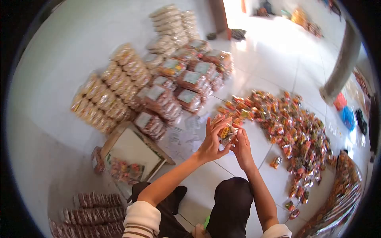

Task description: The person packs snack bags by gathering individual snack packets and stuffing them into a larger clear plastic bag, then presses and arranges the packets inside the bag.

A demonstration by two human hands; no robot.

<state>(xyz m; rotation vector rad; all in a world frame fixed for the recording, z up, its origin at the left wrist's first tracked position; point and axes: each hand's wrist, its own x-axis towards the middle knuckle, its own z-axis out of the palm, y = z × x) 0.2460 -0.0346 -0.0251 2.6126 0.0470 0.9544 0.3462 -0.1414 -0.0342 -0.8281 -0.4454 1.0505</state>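
Note:
Both hands are raised in front of my knees around a small clear snack packet (225, 132) with yellow and reddish contents. My left hand (213, 138) curls round its left side, fingers over the top and thumb below. From the right, my right hand (242, 145) presses its fingertips against the packet; whether more than one packet is held, I cannot tell. To the right of my hands, a large heap of similar small packets (285, 127) spreads over the floor. One loose packet (276, 162) lies apart from the heap, nearer to me.
Stacked clear bags with labels (194, 79) stand ahead, beside rows of yellowish packs (99, 99). A box (133, 148) sits left of my hands, near scattered papers (182, 137). Dark packs (93, 214) lie lower left. A large filled plastic sack (337, 198) is at right, below a pillar (343, 59).

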